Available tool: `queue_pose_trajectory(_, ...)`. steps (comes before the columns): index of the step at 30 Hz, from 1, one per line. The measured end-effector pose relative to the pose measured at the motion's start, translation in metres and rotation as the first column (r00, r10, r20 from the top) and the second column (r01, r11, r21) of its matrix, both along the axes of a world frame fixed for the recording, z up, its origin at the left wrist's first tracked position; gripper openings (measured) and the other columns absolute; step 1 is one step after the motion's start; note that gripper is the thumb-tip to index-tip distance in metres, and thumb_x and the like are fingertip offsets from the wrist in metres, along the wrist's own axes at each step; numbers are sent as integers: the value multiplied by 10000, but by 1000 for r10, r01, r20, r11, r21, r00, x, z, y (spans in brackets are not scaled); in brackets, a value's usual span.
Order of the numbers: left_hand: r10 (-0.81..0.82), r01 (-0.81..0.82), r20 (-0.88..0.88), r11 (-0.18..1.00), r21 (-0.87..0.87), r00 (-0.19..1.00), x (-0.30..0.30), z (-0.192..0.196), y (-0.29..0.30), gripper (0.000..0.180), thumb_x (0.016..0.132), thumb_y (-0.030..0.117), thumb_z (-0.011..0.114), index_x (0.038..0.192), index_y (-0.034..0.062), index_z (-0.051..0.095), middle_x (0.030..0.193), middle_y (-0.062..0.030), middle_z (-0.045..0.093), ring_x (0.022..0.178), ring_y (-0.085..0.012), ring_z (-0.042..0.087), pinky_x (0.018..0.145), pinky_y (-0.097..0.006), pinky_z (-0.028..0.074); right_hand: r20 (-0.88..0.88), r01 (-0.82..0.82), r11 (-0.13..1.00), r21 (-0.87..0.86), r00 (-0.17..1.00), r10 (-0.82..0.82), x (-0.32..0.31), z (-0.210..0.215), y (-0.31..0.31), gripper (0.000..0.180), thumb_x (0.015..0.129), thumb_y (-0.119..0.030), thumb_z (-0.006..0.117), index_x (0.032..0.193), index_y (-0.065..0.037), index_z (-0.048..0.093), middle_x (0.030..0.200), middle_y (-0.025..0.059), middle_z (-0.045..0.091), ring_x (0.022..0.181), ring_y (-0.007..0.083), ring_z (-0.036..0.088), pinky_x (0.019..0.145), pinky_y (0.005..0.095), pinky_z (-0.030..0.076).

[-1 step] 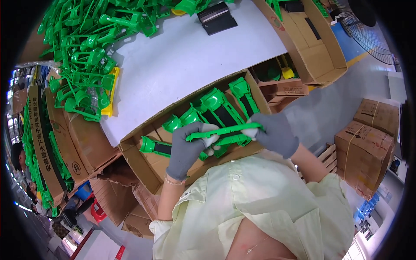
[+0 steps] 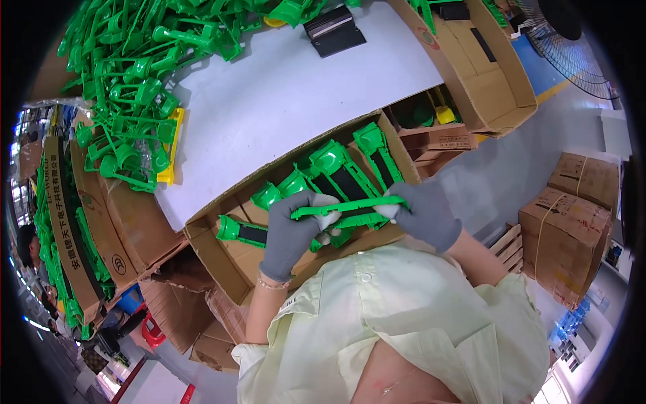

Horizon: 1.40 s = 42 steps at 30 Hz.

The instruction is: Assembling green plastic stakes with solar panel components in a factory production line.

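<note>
A long green plastic part (image 2: 365, 204) is held level between my two grey-gloved hands, over an open cardboard box (image 2: 208, 237). My left hand (image 2: 291, 232) is closed on its left end, with pale fingertips curled round it. At the other end my right hand (image 2: 424, 214) grips the part between thumb and fingers. Below lie several green plastic parts with black strips, among them one at the right (image 2: 378, 156) and one at the left (image 2: 235, 229). The held part and my hands hide some of the box's contents.
A large heap of green parts (image 2: 138, 87) covers the far left of the white table (image 2: 269, 101), beside a yellow piece (image 2: 173, 145). Black strips (image 2: 336, 32) lie at the back. Another open carton (image 2: 501, 101) stands at the right, with a fan (image 2: 572, 54) beyond.
The right end of the held part has dipped slightly, and my right hand has shifted a little with it. Both hands keep their hold.
</note>
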<state>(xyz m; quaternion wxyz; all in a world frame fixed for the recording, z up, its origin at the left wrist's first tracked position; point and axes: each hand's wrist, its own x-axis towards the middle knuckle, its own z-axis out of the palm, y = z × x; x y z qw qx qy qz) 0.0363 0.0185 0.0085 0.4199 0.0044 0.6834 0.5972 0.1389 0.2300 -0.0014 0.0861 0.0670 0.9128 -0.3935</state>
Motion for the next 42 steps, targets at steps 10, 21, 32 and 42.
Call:
queue_pose_trajectory(10, -319, 333, 98, 888, -315, 943, -63, 15, -26, 178, 767, 63, 703, 879, 32, 569, 681, -6, 585, 487, -67, 566, 400, -176, 406, -30, -23, 996, 82, 999, 25, -64, 16, 34, 315, 799, -373, 672, 1013, -142, 649, 695, 48, 614, 608, 174, 597, 593, 301, 464)
queue_pose_trajectory(21, -237, -358, -680, 705, -612, 694, -131, 13, -75, 177, 714, 121, 596, 874, 71, 653, 777, -152, 656, 733, -338, 639, 688, -407, 502, -378, 88, 907, 412, 922, 83, -217, -68, 118, 347, 749, -206, 695, 1066, -105, 592, 1113, 103, 540, 1001, 300, 570, 835, 353, 472)
queue_pose_trajectory(32, -31, -794, -867, 386, -469, 497, -307, -18, -153, 900, 622, 589, 732, 1337, 146, 414, 1318, -242, 414, 1110, -399, 518, 915, -449, 433, -372, 67, 985, 162, 928, -2, -221, -59, 106, 369, 688, -158, 735, 968, -8, 546, 1002, 82, 516, 933, 235, 573, 852, 311, 468)
queue_pose_trajectory(42, -299, -578, -863, 647, -498, 408, -221, -59, -18, 575, 647, 417, 737, 1110, 111, 589, 1182, -164, 531, 984, -344, 578, 836, -425, 473, -359, 143, 975, 168, 930, -75, -214, -56, 103, 358, 678, -149, 756, 906, -7, 519, 871, 63, 556, 783, 195, 559, 723, 297, 459)
